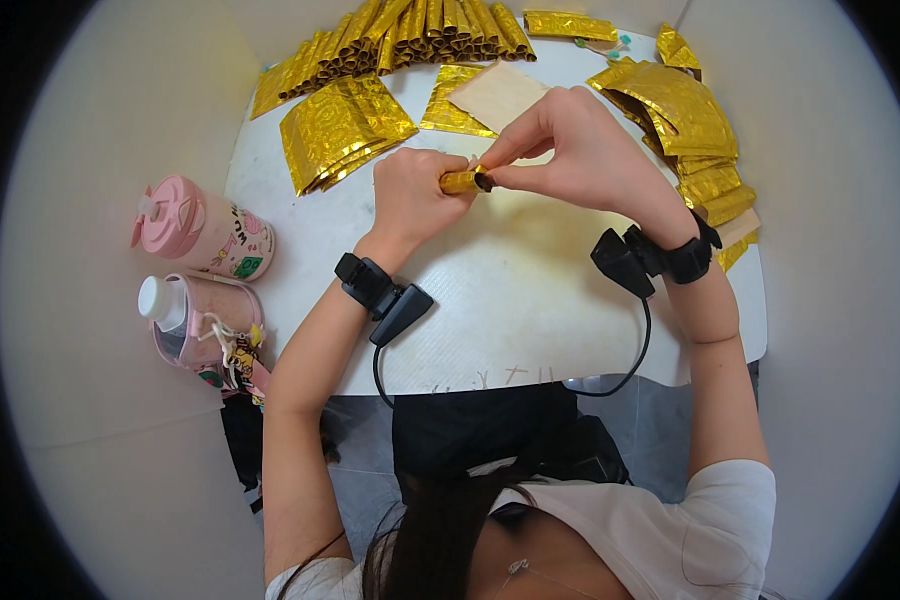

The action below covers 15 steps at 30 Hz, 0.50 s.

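A small gold foil tube [462,182] lies across the middle of the table between my hands, its open end facing right. My left hand [417,195] is wrapped round its left part. With thumb and fingertips, my right hand [580,150] pinches the rim at the tube's open end. Just beyond my hands, a gold foil sheet [453,95] lies flat, partly under a beige paper sheet [505,92]. A stack of flat gold sheets [342,130] rests to the left of these.
Many rolled gold tubes [440,30] are piled along the far edge. More gold sheets [685,110] lie at the far right. A pink lidded cup [205,225] and a pink holder [215,320] with a white-capped bottle [162,300] stand at the left. Pale walls flank the table.
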Tool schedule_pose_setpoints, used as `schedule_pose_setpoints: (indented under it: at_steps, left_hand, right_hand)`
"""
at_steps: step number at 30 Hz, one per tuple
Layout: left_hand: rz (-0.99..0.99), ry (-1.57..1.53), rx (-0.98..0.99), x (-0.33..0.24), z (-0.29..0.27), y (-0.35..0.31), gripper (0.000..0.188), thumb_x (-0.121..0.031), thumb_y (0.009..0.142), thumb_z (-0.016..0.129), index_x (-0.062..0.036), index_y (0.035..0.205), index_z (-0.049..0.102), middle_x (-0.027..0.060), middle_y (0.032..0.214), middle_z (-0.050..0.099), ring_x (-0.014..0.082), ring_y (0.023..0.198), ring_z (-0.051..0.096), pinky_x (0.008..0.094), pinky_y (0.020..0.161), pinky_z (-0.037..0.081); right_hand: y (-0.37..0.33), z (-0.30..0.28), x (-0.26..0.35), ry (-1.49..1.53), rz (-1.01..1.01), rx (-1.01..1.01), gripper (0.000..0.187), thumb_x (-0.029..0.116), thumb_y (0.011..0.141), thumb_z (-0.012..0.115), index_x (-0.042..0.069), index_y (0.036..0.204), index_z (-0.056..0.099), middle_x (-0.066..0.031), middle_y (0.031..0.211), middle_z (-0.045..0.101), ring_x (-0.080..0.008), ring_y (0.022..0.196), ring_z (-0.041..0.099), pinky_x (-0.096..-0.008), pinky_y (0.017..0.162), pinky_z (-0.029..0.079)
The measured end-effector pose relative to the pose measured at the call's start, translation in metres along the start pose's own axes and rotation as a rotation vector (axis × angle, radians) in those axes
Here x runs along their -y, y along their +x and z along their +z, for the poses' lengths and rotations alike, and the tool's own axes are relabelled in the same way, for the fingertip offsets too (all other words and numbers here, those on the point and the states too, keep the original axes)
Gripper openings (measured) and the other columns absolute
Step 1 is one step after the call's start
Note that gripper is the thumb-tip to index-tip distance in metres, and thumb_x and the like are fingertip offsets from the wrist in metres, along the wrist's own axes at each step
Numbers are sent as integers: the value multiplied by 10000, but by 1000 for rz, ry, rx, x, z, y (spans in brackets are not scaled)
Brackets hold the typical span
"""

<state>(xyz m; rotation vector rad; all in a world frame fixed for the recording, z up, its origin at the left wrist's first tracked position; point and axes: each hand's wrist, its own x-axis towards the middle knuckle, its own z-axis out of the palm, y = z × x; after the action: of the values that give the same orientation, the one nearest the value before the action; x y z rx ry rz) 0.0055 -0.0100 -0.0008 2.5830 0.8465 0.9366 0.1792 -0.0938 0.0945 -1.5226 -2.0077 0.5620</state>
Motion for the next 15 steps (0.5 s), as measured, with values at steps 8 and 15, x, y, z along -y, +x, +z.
schedule_pose_setpoints:
  at_steps: [8,15]
  left_hand:
    - [-14,129,-19,-7,-4,0,146,-235,640,692,-128,735,718,94,564,576,261,513,555,360,484,418]
    - [39,300,-82,-8,-10,0,123,-245,629,695,-174,727,717,52,569,585,226,531,568,359,480,416]
  right_hand:
    - [6,2,-13,212,98,42,140,42,708,691,-31,827,699,-89,757,695,-131,692,673,-243,715,542]
    - [7,2,-11,120,141,62,131,36,718,680,-25,832,701,-84,705,687,-117,674,665,-224,658,527]
